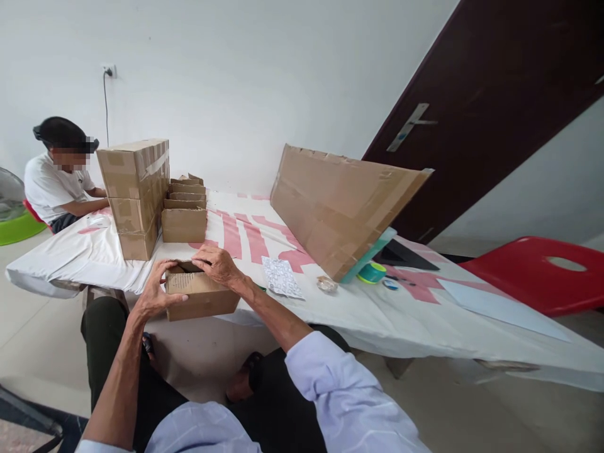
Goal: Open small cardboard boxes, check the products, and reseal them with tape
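Note:
A small brown cardboard box [202, 303] sits at the near edge of the table, tilted slightly toward me. My left hand [158, 290] grips its left end, thumb on the near side and fingers over the top edge. Across the top lies my right hand [217, 264], its fingertips pressed on the far rim or flap. A dark gap shows between the two hands, so the top is at least partly open. What the box contains is hidden. Just right of it lies a patterned grey-and-white packet [282, 277].
Stacked closed boxes [136, 201] and a row of open-topped boxes [184, 225] stand at the left. A large cardboard sheet [344, 207] leans at the back right, near tape rolls [372, 272]. Another person [61, 182] sits at the far left. A red chair [533, 277] is at right.

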The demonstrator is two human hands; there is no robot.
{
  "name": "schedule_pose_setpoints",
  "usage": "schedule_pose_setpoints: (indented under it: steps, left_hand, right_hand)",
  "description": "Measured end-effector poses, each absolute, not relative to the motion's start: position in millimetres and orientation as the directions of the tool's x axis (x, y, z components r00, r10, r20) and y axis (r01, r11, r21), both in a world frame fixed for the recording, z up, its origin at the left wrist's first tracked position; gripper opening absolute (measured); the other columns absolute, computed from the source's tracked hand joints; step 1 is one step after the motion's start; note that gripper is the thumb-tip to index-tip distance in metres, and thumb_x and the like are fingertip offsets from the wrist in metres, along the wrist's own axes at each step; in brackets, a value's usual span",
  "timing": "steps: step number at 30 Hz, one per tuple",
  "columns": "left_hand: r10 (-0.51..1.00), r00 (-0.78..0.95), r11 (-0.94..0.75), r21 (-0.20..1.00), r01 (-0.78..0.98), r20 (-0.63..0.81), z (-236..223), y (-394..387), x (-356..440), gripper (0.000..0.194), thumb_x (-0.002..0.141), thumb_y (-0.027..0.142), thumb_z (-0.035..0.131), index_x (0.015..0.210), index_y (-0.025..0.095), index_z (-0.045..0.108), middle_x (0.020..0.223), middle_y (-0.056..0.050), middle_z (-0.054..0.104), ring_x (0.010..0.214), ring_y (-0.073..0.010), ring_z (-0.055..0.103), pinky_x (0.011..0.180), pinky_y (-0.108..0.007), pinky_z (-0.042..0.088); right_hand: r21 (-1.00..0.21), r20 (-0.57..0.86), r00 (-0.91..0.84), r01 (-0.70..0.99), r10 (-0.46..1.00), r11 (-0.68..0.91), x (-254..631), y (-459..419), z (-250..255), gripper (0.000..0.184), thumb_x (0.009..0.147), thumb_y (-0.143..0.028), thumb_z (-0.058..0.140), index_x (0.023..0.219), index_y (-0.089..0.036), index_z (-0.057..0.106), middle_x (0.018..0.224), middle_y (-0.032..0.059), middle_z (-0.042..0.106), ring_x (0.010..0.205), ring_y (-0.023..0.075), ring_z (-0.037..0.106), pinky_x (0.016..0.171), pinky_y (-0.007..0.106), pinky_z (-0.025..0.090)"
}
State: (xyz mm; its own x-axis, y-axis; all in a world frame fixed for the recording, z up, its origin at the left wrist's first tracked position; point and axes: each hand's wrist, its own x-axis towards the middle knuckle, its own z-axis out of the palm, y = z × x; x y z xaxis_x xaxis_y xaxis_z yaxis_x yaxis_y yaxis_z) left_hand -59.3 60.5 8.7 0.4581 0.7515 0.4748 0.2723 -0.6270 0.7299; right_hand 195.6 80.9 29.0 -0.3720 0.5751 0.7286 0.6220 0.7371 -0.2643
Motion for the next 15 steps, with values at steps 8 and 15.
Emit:
schedule_pose_setpoints:
  steps: [8,15]
  left_hand:
    - [0.730,0.476,-0.650,0.713,0.262,0.491,11,60,-58,0.071,0.075,0.050,0.089,0.135,0.025,0.061,0.157,-0.017,0.044,0.146,-0.0370,0.047,0.107,-0.052,0.054]
    - [0.711,0.497,-0.672,0.689,0.271,0.498,9,58,-62,0.066,0.077,0.050,0.088,0.133,0.025,0.064,0.154,-0.016,0.050,0.143,-0.0370,0.051,0.107,-0.053,0.054]
  right_hand:
    - [-0.447,0.704,-0.299,0.518,0.644,0.729,196,75,34,0.019,0.096,-0.022,0.064,0.083,-0.022,0.078,0.084,0.0049,0.076,0.081,0.0189,0.070,0.082,0.032,0.054]
    - [-0.691,0.547,-0.160,0.467,0.821,0.551,196,74,40,0.021,0.089,-0.027,0.061,0.073,-0.019,0.071,0.072,0.0012,0.072,0.070,0.0155,0.065,0.069,0.027,0.050]
